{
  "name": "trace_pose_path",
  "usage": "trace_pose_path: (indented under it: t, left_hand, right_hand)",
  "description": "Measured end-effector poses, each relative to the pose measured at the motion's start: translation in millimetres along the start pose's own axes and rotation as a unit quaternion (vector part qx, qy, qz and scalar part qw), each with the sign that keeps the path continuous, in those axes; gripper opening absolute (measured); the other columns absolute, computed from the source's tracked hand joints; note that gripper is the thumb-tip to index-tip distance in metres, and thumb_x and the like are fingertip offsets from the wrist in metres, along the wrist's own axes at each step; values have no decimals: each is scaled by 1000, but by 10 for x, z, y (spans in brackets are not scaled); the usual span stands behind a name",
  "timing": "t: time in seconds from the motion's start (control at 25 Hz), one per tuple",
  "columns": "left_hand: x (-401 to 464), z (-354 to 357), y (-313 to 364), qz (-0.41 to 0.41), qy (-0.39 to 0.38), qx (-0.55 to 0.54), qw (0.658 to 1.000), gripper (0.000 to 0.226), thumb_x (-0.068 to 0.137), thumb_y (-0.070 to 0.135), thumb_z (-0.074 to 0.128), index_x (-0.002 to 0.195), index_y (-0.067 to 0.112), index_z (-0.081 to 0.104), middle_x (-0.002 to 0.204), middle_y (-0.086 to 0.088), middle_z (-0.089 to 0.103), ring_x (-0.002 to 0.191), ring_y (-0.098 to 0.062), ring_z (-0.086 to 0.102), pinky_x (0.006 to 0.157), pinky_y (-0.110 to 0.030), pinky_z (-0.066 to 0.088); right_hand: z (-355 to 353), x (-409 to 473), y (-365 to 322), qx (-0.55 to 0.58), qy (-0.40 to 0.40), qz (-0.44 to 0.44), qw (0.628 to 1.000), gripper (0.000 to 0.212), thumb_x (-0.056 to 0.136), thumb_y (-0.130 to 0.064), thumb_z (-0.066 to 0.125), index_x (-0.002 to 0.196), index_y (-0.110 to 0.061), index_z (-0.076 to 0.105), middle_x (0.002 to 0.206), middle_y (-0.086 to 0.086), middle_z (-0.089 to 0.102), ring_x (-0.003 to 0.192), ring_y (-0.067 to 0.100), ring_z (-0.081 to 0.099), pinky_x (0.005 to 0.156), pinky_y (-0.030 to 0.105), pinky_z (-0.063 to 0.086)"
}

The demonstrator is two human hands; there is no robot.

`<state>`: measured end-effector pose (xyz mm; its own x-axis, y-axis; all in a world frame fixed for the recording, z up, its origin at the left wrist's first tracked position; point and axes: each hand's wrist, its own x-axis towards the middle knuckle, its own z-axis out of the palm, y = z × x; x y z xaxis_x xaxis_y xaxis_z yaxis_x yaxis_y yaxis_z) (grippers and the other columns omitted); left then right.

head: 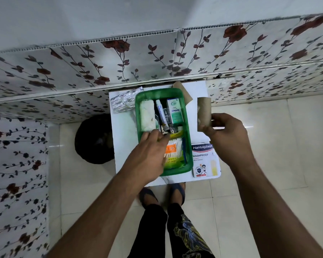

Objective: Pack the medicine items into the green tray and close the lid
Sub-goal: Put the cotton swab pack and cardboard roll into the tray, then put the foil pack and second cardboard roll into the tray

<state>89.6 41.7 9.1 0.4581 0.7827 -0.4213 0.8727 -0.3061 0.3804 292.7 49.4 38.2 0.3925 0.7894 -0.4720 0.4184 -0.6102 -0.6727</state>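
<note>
The green tray sits on a small white table. Inside lie a white gauze roll, a white tube, a green-and-white Optibex box and a cotton swab pack. My left hand reaches into the tray's middle, fingertips on small items there; whether it grips one I cannot tell. My right hand holds a brown cardboard roll to the right of the tray. A Hansaplast box lies at the table's front right. A foil blister strip lies left of the tray.
A brown cardboard piece pokes out behind the tray. A dark round bin stands on the floor left of the table. A floral-patterned wall ledge runs behind. My sandalled feet stand at the table's front edge.
</note>
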Motion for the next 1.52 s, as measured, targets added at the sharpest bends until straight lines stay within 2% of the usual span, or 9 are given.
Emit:
trace_pose_path:
  t: [0.16,0.36,0.52,0.6,0.76,0.96,1.12,1.24,1.52]
  left_hand:
    - [-25,-58,2,15,14,-11,1000,56,80,15,66,134,18,48,120,-5,47,113,-25,43,89,-41,49]
    - [-273,-395,-316,-71,189,-161,966,34,89,20,61,123,19,62,114,1,57,106,-17,55,90,-35,50]
    - [-367,-395,-635,-113,189,-194,956,37,88,21,63,125,24,59,114,5,57,101,-11,57,85,-38,53]
    - [-362,-370,-741,-118,185,-199,955,37,88,22,63,124,26,59,114,7,58,100,-9,57,85,-37,52]
    - [-251,-331,-903,-140,184,-221,948,33,87,21,64,119,26,62,109,9,58,96,-7,58,84,-34,53]
    - [353,-331,-1241,-138,191,-164,958,40,85,20,68,124,16,61,121,-8,59,107,-24,59,88,-30,44]
    - [845,-333,-1459,-121,122,-31,985,64,78,33,73,135,15,50,133,-14,53,119,-37,50,97,-49,44]
    - [963,-334,-1509,-123,96,8,988,74,75,43,73,139,20,43,136,-12,50,123,-36,47,98,-52,42]
    - [994,-347,-1529,-148,89,-23,985,87,62,47,80,136,20,44,126,-17,50,117,-39,47,94,-52,43]
  right_hand:
    - [303,-68,-275,-11,-49,-50,997,21,83,-27,68,102,-20,71,89,-7,72,83,15,67,77,35,56]
    - [755,58,-629,-231,-79,-142,959,19,88,-22,53,75,-7,54,66,8,57,70,36,59,54,31,36]
    - [923,144,-656,-312,-76,-147,936,8,84,-14,60,87,-9,57,83,11,60,71,31,50,62,30,36]
    - [995,146,-615,-333,-71,-177,923,17,85,-15,61,100,-6,59,91,13,62,77,34,58,63,31,38]
    - [925,86,-558,-322,-35,-206,923,29,90,-27,54,109,-7,61,106,15,64,88,37,64,65,34,42]
    - [446,410,-533,-115,151,-164,968,21,89,-23,53,100,-18,70,97,2,73,86,26,67,70,28,44]
    - [409,1133,-309,-163,5,-42,986,33,89,-24,61,120,-14,67,116,9,71,109,27,63,87,25,41]
    - [502,1357,-301,-190,-58,-33,980,40,88,-29,64,125,-13,65,123,11,69,115,27,61,97,29,43]
    - [647,1335,-366,-231,-76,-80,967,32,93,-29,50,105,-10,73,110,14,72,101,33,64,81,28,43]
